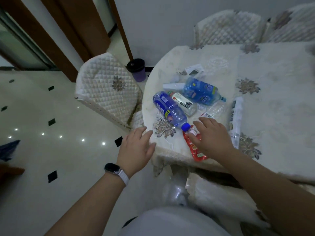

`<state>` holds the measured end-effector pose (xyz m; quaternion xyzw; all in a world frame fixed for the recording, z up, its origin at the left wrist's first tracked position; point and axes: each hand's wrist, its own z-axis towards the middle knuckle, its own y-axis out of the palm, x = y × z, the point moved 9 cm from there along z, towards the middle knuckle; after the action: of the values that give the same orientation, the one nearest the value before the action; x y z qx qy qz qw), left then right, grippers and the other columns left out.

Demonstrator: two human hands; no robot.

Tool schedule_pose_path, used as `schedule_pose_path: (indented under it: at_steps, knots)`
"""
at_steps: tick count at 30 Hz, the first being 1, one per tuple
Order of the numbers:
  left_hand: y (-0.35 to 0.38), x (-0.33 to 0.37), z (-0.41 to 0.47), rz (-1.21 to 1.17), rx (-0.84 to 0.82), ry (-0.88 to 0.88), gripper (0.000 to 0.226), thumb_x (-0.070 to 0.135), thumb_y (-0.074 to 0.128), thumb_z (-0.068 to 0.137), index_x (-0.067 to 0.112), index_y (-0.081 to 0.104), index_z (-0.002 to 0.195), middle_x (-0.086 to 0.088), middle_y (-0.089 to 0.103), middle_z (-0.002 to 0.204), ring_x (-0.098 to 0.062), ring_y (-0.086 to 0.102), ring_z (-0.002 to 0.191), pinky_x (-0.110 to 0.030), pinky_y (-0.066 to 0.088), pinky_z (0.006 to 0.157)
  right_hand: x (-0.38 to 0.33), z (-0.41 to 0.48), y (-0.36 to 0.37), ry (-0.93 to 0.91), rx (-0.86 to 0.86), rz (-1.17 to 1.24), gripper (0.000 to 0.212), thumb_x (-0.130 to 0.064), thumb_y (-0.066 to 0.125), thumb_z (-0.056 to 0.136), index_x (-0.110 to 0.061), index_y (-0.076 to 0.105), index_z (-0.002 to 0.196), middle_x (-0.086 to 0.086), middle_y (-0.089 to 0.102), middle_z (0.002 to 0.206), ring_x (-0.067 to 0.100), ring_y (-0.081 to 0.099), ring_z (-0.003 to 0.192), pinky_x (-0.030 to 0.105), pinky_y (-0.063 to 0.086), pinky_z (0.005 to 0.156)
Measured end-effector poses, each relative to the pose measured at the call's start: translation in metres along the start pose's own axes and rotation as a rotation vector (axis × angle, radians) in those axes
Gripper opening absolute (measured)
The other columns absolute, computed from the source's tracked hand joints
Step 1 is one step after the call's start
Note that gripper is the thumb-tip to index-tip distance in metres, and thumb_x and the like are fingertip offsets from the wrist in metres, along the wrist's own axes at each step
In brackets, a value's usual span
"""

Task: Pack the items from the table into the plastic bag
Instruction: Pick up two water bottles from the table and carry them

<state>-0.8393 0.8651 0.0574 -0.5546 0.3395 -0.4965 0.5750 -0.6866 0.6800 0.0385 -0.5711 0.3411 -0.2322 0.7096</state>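
Blue bottles: two, near blue bottle (168,109) and far blue bottle (201,91), lying flat on table (272,74)
Clear bottle (183,103): one, lying between them
Red pouch (196,150): one, at table's near edge
Crumpled plastic (214,109): one, possibly the bag, can't tell
Right hand (211,137): fingers spread, tips on that pouch
Left hand (136,149): fingers spread, holding nothing
Purple cup (137,69): one, lidded, contents hidden

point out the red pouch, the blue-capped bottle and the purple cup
red pouch (197,154): head view, lower body
blue-capped bottle (167,109): head view, label
purple cup (139,75): head view, side wall
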Motion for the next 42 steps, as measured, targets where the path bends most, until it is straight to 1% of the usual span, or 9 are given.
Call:
schedule_pose_path:
  at_steps: [8,12,16,20,25,27,29,35,42]
  knots:
    - [0.050,0.007,0.073,-0.176,-0.139,-0.037,0.046,0.044,0.053,0.086,0.015,0.067,0.120,-0.010,0.063,0.126,-0.031,0.060,0.113,-0.042,0.051,0.091,0.047,0.021,0.010,0.224,-0.057,0.016,0.059,-0.059,0.035,0.091,-0.022,0.052,0.134,0.002,0.050,0.140,0.022,0.045,0.127,0.042,0.038,0.101]
    - [0.065,0.001,0.109,-0.487,-0.176,-0.221,0.032,0.024,0.065,0.092,0.010,0.065,0.120,-0.006,0.061,0.120,-0.024,0.054,0.114,-0.022,0.034,0.092,0.066,0.031,0.025,0.375,-0.085,0.077,0.058,-0.058,0.040,0.093,-0.023,0.046,0.138,0.001,0.049,0.140,0.022,0.044,0.127,0.042,0.038,0.105]
    - [0.102,-0.011,0.132,-0.829,-0.328,-0.543,0.037,0.027,0.064,0.093,0.024,0.047,0.127,0.003,0.056,0.112,-0.006,0.054,0.090,-0.024,0.043,0.080,0.085,0.043,0.040,0.521,-0.092,0.158,0.054,-0.053,0.045,0.093,-0.017,0.049,0.133,0.004,0.053,0.130,0.023,0.049,0.116,0.039,0.043,0.096]
    - [0.143,-0.030,0.150,-1.075,-0.441,-0.836,0.074,0.033,0.066,0.093,0.009,0.025,0.150,-0.006,0.052,0.118,-0.019,0.054,0.096,-0.031,0.043,0.083,0.099,0.046,0.058,0.760,-0.113,0.250,0.055,-0.053,0.045,0.094,-0.015,0.045,0.135,0.009,0.051,0.131,0.025,0.049,0.115,0.040,0.043,0.091]
    - [0.179,-0.034,0.184,-1.278,-0.466,-0.933,0.090,0.047,0.083,0.069,0.009,0.042,0.138,-0.006,0.064,0.122,-0.024,0.065,0.102,-0.042,0.055,0.092,0.103,0.054,0.072,0.985,-0.078,0.335,0.071,-0.058,0.050,0.091,-0.014,0.034,0.144,0.013,0.045,0.141,0.030,0.044,0.126,0.046,0.041,0.098]
    - [0.192,-0.036,0.190,-1.328,-0.438,-1.006,0.115,0.057,0.086,0.048,0.010,0.038,0.142,-0.007,0.064,0.123,-0.025,0.067,0.101,-0.046,0.057,0.090,0.106,0.059,0.078,1.056,-0.055,0.375,0.074,-0.062,0.055,0.086,-0.015,0.037,0.140,0.012,0.049,0.136,0.029,0.051,0.119,0.047,0.046,0.094]
    - [0.199,-0.035,0.190,-1.340,-0.422,-1.080,0.119,0.049,0.091,0.051,0.011,0.031,0.145,-0.007,0.061,0.124,-0.026,0.065,0.101,-0.046,0.058,0.088,0.108,0.062,0.084,1.134,-0.040,0.427,0.078,-0.065,0.057,0.080,-0.016,0.037,0.137,0.010,0.052,0.131,0.027,0.058,0.109,0.048,0.051,0.090]
    - [0.201,-0.031,0.193,-1.284,-0.429,-1.028,0.085,0.024,0.085,0.076,0.007,0.034,0.141,0.000,0.058,0.109,-0.007,0.058,0.078,-0.021,0.046,0.057,0.117,0.065,0.104,1.239,0.012,0.541,0.098,-0.073,0.061,0.061,-0.018,0.033,0.136,0.009,0.055,0.126,0.022,0.065,0.090,0.047,0.057,0.081]
    - [0.186,-0.043,0.191,-1.249,-0.402,-0.979,0.095,0.045,0.088,0.044,0.011,0.056,0.127,-0.009,0.072,0.110,-0.026,0.072,0.091,-0.046,0.061,0.080,0.131,0.066,0.120,1.269,-0.043,0.603,0.093,-0.055,0.074,0.071,-0.015,0.027,0.139,0.011,0.055,0.119,0.026,0.063,0.091,0.045,0.056,0.079]
